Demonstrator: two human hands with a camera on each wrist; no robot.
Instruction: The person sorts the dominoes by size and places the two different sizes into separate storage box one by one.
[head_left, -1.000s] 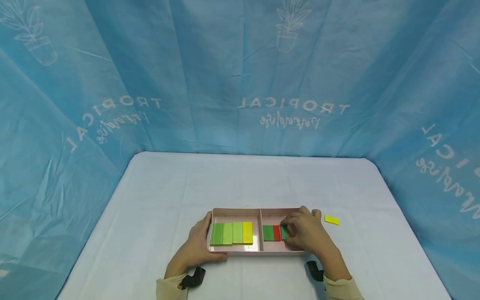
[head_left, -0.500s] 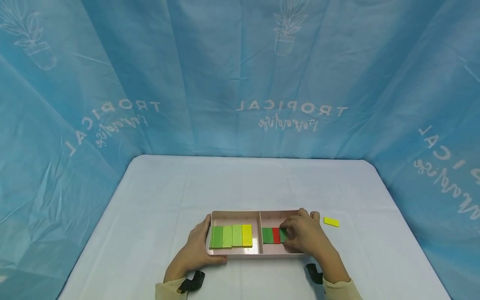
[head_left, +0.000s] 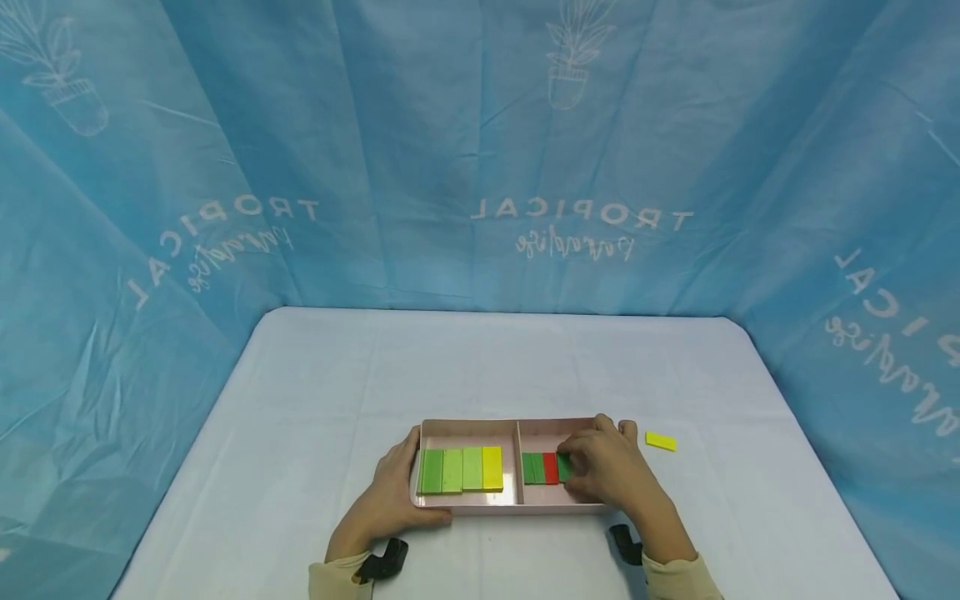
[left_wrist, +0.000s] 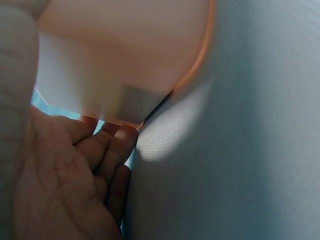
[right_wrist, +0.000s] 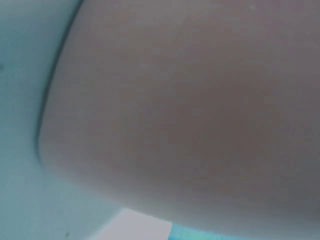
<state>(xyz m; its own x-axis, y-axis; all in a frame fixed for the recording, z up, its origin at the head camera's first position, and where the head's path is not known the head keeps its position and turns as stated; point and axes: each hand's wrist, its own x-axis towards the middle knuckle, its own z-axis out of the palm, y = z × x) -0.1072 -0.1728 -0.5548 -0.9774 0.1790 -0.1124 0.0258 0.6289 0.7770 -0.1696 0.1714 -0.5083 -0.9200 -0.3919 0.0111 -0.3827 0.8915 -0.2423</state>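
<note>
A shallow pinkish box [head_left: 487, 509] with two compartments sits near the front of the table. My left hand [head_left: 390, 500] grips its left end, thumb along the front wall and fingers round the side; in the left wrist view those fingers [left_wrist: 122, 142] touch the outer wall. My right hand [head_left: 611, 467] reaches into the right compartment and pinches a green tile [head_left: 564, 468], partly hidden by the fingertips. Left of it lie a red tile [head_left: 551, 468] and green tiles [head_left: 533, 468]. A row of light green tiles [head_left: 452, 472] ends in a yellow tile [head_left: 492, 469] in the left compartment.
Beyond the box's right end, a loose yellow tile [head_left: 661, 442] lies on the white-covered table [head_left: 480, 367]. Blue printed curtains [head_left: 420, 167] surround the table's back and sides. A blurred pale wall [right_wrist: 175, 125] fills most of the right wrist view.
</note>
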